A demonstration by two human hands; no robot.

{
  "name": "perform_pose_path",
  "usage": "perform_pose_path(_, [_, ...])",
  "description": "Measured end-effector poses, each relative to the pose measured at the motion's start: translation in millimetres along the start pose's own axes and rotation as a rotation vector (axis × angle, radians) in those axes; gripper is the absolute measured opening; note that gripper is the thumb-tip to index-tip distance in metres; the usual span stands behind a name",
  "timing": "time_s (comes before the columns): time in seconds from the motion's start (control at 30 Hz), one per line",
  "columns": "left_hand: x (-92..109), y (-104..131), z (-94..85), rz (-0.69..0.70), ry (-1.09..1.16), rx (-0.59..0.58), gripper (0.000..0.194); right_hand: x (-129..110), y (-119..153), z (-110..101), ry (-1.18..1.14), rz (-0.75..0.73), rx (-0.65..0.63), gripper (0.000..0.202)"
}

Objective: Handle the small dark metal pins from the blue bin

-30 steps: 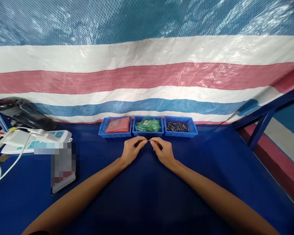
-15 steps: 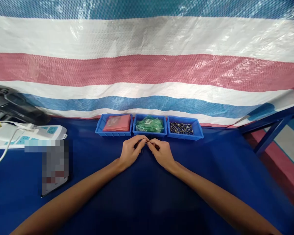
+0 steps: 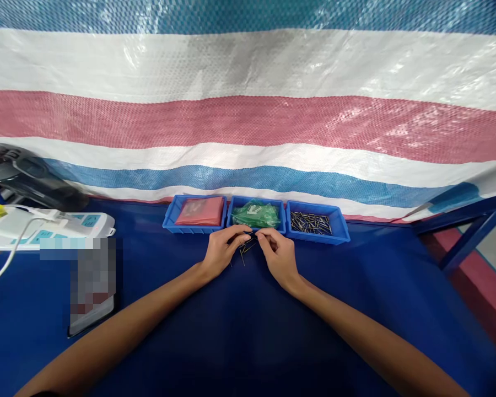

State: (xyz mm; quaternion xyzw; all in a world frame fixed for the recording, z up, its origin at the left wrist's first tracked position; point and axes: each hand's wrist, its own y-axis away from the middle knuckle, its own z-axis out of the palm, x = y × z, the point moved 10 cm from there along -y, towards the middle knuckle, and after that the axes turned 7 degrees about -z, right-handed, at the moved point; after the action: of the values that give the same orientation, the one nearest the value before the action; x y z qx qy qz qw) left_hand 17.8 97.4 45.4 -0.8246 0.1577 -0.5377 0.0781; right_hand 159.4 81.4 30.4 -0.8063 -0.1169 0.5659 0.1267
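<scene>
My left hand is closed in a pinch in front of the middle bin, its fingertips pointing right. Opposite it, my right hand pinches too, thumb against forefinger. A small dark bit shows between the two sets of fingertips, too small to name. Below and between the hands, several thin metal screw-like pieces lie on the blue table. More such dark and brass-coloured pieces fill the right blue bin. Green plastic bags lie in the middle blue bin.
Pink-red plastic bags lie in the left blue bin. At the left are a white power strip with a cable, a dark machine and a blurred phone-like device. A striped sheet hangs behind; a blue frame stands right.
My hands have drawn slightly apart, with my right hand shifting right. The loose metal pieces between them now show more clearly. The whole view has shifted slightly.
</scene>
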Motion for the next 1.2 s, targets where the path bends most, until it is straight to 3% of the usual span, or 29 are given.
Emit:
perform_pose_path(0.17, [-0.8, -5.4, 1.2, -0.002, 0.024, 0.001, 0.024, -5.0, -4.8, -4.7, 0.047, -0.067, 0.02, 0.017])
perform_pose_path(0.4, [19.8, 9.1, 4.6, 0.224, -0.127, 0.017, 0.022, -17.2, 6.8, 0.3, 0.103, -0.253, -0.043, 0.019])
perform_pose_path(0.7, [22.3, 14.2, 11.1, 0.321, -0.17, -0.046, 0.021, -33.3, 11.8, 5.7, 0.204, -0.445, -0.081, 0.016])
perform_pose_path(0.83, [26.0, 14.1, 7.7, 0.322, -0.158, -0.016, 0.018, -32.0, 10.7, 0.2, 0.18, -0.413, -0.038, 0.016])
perform_pose_path(1.0, [21.2, 9.3, 0.8, 0.213, -0.168, 0.051, 0.02, -24.0, 9.5, -8.9, 0.127, -0.317, 0.023, 0.015])
perform_pose_path(1.2, [28.6, 12.5, 2.2, 0.294, -0.177, 0.035, 0.018, -24.7, 11.7, -4.2, 0.131, -0.346, -0.018, 0.014])
